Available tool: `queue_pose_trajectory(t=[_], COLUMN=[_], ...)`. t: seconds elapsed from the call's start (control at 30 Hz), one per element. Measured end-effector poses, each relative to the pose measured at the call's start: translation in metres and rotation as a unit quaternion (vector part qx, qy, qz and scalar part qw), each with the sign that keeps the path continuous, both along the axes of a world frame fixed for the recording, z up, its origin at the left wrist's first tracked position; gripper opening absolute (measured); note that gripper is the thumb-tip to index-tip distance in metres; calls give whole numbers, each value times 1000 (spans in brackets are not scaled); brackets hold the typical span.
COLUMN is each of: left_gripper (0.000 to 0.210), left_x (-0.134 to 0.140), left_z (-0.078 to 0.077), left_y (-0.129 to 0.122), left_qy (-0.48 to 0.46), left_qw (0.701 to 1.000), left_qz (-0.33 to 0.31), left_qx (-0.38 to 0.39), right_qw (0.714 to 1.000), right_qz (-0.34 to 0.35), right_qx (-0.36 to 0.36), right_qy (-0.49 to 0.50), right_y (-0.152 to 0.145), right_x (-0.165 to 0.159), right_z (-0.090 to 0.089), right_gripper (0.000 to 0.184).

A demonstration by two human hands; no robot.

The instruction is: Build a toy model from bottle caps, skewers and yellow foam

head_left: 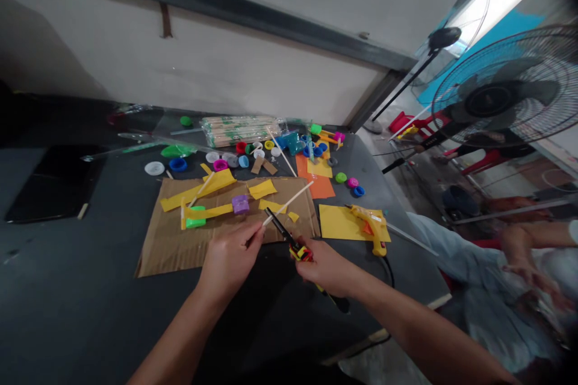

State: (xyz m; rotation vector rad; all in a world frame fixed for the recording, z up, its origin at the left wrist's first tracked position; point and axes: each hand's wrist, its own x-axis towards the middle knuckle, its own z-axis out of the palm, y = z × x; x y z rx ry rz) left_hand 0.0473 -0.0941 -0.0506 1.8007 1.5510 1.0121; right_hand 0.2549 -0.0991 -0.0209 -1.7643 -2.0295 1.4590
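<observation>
My left hand (232,255) pinches one end of a thin wooden stick (293,198), which slants up to the right over a cardboard sheet (156,246). In my right hand (327,267) are long-nosed pliers (280,228) with black jaws and yellow-and-red handles. Their jaws lie at the stick just beyond my left fingers; I cannot tell whether they grip it. On the cardboard, a yellow paper strip (212,212) joins a green cap (195,218) and a purple cap (240,204). Yellow paper scraps (262,189) lie nearby.
A yellow glue gun (372,225) rests on yellow paper (334,221) at the right. Behind the cardboard are several bottle caps (220,165) and a packet of wooden sticks (241,131). A black phone (49,183) lies left. A fan (487,99) and a seated person (478,289) are right.
</observation>
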Motion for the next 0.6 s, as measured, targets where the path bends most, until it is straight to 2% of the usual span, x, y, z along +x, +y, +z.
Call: queue_pose_trajectory(t=[0.1,0.23,0.3,0.43,0.6], left_gripper=[24,25,25,21,18], left_x=[1,4,5,7,7], left_z=[0,2,3,4,3], left_y=[-1,-1,-1,0,-2], left_qy=[-19,-118,-144,-110,-55], left_qw=[999,986,980,987,995], left_qz=[14,59,75,95,85], left_qx=[-23,-101,-117,-68,12], right_qw=[1000,999,999,999,998], right_qz=[-3,-11,-18,-38,-51], right_qx=[20,39,34,15,14], right_qy=[1,1,11,28,38], right_y=[-3,-4,-4,-5,-6], right_x=[-1,-4,-5,-8,-8], right_z=[-4,-5,-4,-5,-10], right_gripper=[28,28,28,28,27])
